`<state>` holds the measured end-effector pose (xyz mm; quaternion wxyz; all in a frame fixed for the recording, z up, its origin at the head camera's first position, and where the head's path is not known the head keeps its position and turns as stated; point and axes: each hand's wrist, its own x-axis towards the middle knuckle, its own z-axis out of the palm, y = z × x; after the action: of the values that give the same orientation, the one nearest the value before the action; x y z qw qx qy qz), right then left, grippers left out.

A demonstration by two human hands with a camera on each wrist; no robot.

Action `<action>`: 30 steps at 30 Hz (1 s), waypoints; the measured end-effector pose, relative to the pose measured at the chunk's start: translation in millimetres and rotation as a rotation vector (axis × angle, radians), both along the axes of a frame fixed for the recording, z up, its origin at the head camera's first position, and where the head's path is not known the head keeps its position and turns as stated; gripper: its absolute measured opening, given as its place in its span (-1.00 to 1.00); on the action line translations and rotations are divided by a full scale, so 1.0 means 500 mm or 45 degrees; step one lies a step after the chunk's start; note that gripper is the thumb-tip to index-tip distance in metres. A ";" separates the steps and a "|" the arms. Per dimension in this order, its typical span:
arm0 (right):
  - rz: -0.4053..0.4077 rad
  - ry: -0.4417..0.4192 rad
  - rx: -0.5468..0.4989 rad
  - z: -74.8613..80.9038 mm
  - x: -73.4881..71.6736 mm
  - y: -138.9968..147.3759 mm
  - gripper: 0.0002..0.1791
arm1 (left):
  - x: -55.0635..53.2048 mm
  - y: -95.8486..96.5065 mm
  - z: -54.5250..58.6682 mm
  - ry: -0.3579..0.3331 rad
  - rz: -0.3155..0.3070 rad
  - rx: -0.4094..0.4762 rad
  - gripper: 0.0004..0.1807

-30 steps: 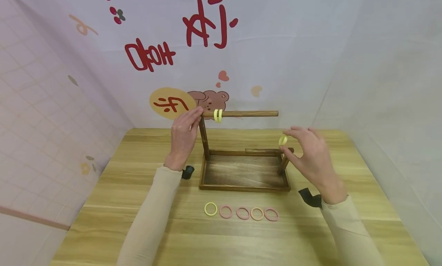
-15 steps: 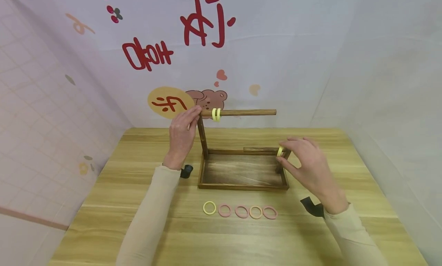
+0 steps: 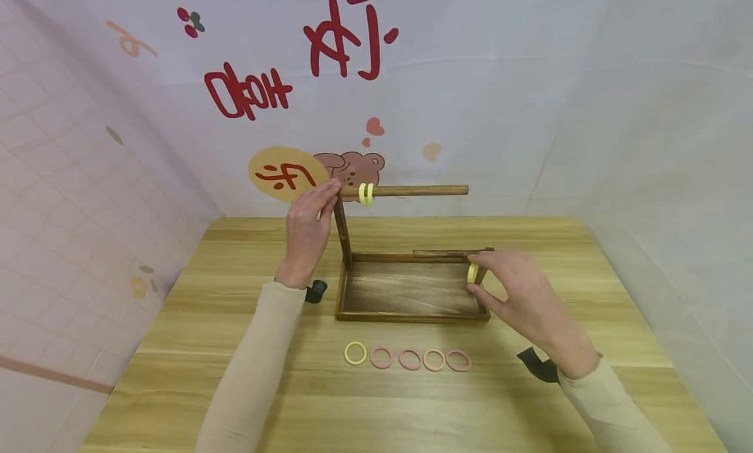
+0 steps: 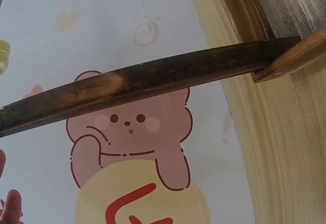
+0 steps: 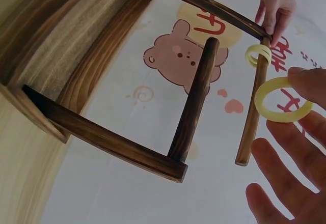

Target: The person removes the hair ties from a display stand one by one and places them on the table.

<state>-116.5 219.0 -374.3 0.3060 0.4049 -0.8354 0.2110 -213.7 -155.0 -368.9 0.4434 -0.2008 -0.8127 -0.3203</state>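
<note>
A dark wooden rack [image 3: 412,319] has a tray base, a tall left post and a shorter right post, each with a horizontal rod. Two yellow rings [image 3: 366,194] hang on the upper rod [image 3: 423,190], near its left end. My left hand [image 3: 308,227] pinches the corner where the tall post meets that rod. Between thumb and fingertips, my right hand [image 3: 520,296] holds another yellow ring [image 5: 270,113]. In the head view this ring overlaps the short right post, just below the lower rod [image 3: 441,253]. The right wrist view shows it apart from both rods.
In front of the rack lies a row of rings: a yellow ring [image 3: 355,364], several pink ones including this pink ring [image 3: 382,367], and an orange-yellow ring [image 3: 434,370]. A printed white cloth [image 3: 500,100] hangs behind the wooden table [image 3: 365,414].
My right hand has lowered the yellow ring from above the lower rod's right end to below it and slightly left. The left hand keeps its hold on the rack corner.
</note>
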 end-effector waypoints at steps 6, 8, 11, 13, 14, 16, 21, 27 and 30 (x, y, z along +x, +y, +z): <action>-0.077 -0.201 0.108 -0.012 0.023 0.006 -0.52 | 0.001 0.000 0.000 -0.003 0.001 -0.009 -0.75; -0.092 -0.257 0.126 -0.019 0.030 0.008 -0.50 | 0.002 0.001 0.000 -0.006 0.003 -0.007 -0.74; -0.074 -0.258 0.139 -0.035 0.036 0.014 -0.54 | 0.002 0.000 0.000 -0.011 0.006 -0.009 -0.74; -0.040 -0.230 0.133 -0.047 0.039 0.019 -0.45 | 0.002 0.001 0.001 -0.012 0.007 -0.009 -0.74; -0.025 -0.218 0.126 -0.053 0.040 0.021 -0.40 | 0.002 0.001 0.001 -0.012 0.008 -0.009 -0.75; 0.000 -0.202 0.111 -0.064 0.043 0.027 -0.44 | 0.002 0.001 0.001 -0.010 0.009 -0.008 -0.75; 0.048 -0.201 0.085 -0.085 0.050 0.035 -0.62 | 0.003 0.000 0.001 -0.004 0.011 -0.008 -0.75; 0.040 -0.281 0.095 -0.108 0.062 0.037 -0.51 | 0.003 -0.001 0.001 -0.010 0.005 -0.008 -0.74; 0.014 -0.327 0.106 -0.118 0.065 0.038 -0.45 | 0.004 -0.001 0.002 -0.024 0.006 -0.010 -0.74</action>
<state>-84.0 238.0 -433.6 0.1782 0.3917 -0.8734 0.2279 -211.7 -155.6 -367.8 0.4355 -0.1978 -0.8186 -0.3179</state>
